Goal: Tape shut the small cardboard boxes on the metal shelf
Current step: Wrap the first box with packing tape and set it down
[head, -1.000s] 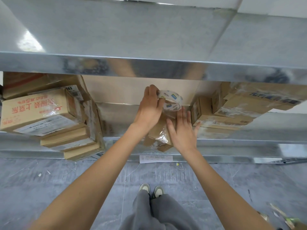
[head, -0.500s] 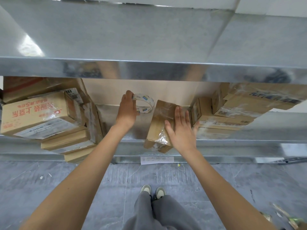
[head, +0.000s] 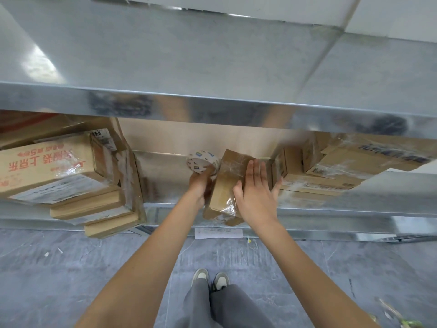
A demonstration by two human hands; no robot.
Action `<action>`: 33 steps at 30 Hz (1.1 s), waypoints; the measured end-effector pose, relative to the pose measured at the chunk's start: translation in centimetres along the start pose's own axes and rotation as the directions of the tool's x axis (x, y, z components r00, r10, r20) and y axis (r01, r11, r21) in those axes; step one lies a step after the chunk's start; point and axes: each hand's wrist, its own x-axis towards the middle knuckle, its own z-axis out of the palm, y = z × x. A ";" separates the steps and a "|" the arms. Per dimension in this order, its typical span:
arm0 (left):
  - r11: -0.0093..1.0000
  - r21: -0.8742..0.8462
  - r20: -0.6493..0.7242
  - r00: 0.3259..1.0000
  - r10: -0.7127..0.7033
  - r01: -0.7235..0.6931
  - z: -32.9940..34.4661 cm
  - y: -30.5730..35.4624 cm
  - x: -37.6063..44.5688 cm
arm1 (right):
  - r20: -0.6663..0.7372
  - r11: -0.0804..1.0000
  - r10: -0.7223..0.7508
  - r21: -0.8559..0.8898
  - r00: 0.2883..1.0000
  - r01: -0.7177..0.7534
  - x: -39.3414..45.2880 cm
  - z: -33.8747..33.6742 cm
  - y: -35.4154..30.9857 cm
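Metal shelf (head: 307,209): right hand (head: 256,195) flat, fingers straight, on small box (head: 227,183); left hand (head: 201,183) beside it grips tape roll (head: 202,160); advise keeping the strip taut while pressing outward.

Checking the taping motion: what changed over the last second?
The left hand carried the tape roll out to the left, then back against the small box. The right hand stayed flat on the box; the stacks either side did not move.
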 end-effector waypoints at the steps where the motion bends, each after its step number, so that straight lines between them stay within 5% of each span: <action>1: 0.999 0.014 0.041 0.998 -0.046 0.045 0.3 -0.5 -0.2 | 0.036 0.996 0.007 0.092 0.999 -0.011 0.1 0.0 -0.3; 3: 0.999 -0.003 0.064 0.997 -0.044 0.045 0.7 -0.9 -0.4 | 0.139 0.948 0.068 0.299 0.988 -0.107 0.1 -0.3 -0.9; 6: 0.997 -0.077 0.039 0.999 0.026 -0.023 0.7 -0.6 -0.7 | 0.185 0.923 0.162 0.318 0.969 -0.215 0.3 -0.5 -1.4; 10: 0.973 -0.107 -0.076 0.978 0.195 -0.203 -0.1 0.0 -1.5 | 0.114 0.964 0.046 0.256 0.992 -0.074 1.0 -0.2 -2.3; 15: 0.874 0.253 -0.237 0.849 0.473 -0.416 -1.6 0.6 -2.7 | 0.052 0.873 -0.169 0.471 0.984 0.125 0.8 1.0 -4.3; 18: 0.726 0.553 -0.325 0.697 0.639 -0.408 -2.8 0.7 -3.3 | 0.091 0.806 -0.142 0.589 0.986 0.062 0.5 2.3 -3.7; 20: 0.615 0.669 -0.260 0.644 0.720 -0.418 -3.4 0.7 -3.4 | 0.148 0.807 -0.103 0.590 0.984 -0.005 0.0 3.4 -2.9; 23: 0.480 0.800 -0.154 0.651 0.743 -0.359 -3.5 0.6 -3.3 | 0.181 0.862 -0.067 0.505 0.981 -0.034 -0.3 4.5 -2.5; 29: 0.476 0.798 -0.043 0.754 0.655 -0.368 -4.0 2.2 -4.2 | 0.123 0.947 -0.107 0.316 0.987 0.064 -0.3 4.8 -2.8; 31: 0.311 0.841 0.101 0.693 0.714 -0.443 -3.8 2.9 -5.6 | 0.107 0.958 -0.150 0.261 0.983 0.118 -0.3 4.9 -2.9; 33: 0.070 0.847 0.279 0.554 0.784 -0.526 -3.0 3.6 -6.8 | 0.108 0.960 -0.162 0.247 0.981 0.131 -0.2 4.9 -3.0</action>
